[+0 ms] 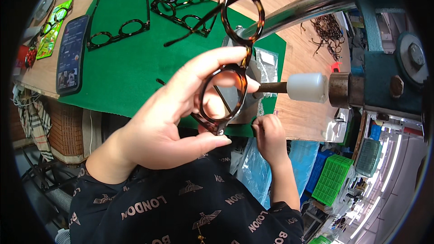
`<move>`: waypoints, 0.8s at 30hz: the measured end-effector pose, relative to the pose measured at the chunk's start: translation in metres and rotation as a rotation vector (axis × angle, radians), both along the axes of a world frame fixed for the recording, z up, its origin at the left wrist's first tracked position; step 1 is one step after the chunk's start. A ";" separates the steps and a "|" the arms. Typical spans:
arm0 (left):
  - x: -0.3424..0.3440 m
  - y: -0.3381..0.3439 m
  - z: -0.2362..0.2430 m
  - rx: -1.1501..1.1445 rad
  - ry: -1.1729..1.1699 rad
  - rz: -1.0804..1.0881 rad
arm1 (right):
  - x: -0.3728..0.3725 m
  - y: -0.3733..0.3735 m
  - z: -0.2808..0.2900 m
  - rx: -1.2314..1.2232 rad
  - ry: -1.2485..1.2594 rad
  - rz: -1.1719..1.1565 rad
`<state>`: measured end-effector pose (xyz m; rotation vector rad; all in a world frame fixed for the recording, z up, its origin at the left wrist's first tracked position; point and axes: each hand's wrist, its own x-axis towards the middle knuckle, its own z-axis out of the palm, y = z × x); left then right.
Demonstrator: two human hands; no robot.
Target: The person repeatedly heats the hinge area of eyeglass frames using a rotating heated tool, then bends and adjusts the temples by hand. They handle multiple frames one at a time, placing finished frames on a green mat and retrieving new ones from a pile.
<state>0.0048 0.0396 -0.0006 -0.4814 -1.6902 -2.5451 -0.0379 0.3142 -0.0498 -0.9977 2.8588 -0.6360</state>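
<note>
My left hand (167, 113) grips a round tortoiseshell eyeglass frame (261, 16) by one rim, raised close in front of me. The frame stands upright, one rim above the other, with a temple arm sticking out to the left. My fingers show through the lower rim. My right hand (271, 138) is curled closed at the near edge of the green mat (131, 74); what it may hold is hidden. Just beyond it, a metal rod with a white plastic cylinder (307, 87) reaches in from the machine (384, 81) on the right.
Several dark eyeglass frames (132, 28) lie at the far side of the mat. A phone (72, 56) and a green packet (53, 31) are at the left. A heap of frame parts (328, 34) sits far right. Green crates (332, 180) stand below the table.
</note>
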 end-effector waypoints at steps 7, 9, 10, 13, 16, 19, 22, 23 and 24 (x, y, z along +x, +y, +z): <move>0.002 0.018 -0.013 0.015 -0.038 -0.109 | 0.006 -0.021 0.047 -0.374 -0.074 -0.068; 0.003 0.022 -0.012 -0.025 -0.046 -0.146 | 0.009 -0.040 0.062 -0.470 -0.021 0.090; 0.004 0.024 -0.011 -0.022 -0.065 -0.169 | 0.010 -0.048 0.066 -0.513 -0.020 0.139; 0.004 0.026 -0.009 -0.063 -0.016 -0.134 | 0.010 -0.066 0.072 -0.608 -0.032 0.246; 0.005 0.028 -0.011 -0.090 0.032 -0.092 | 0.006 -0.072 0.072 -0.561 0.004 0.296; 0.006 0.027 -0.009 -0.122 0.041 -0.077 | 0.006 -0.074 0.075 -0.520 0.015 0.309; 0.007 0.027 -0.007 -0.139 0.014 -0.078 | 0.005 -0.074 0.076 -0.490 0.029 0.319; 0.007 0.027 -0.006 -0.142 0.002 -0.081 | 0.005 -0.074 0.077 -0.482 0.033 0.321; 0.007 0.027 -0.005 -0.134 -0.008 -0.087 | 0.004 -0.074 0.077 -0.484 0.023 0.319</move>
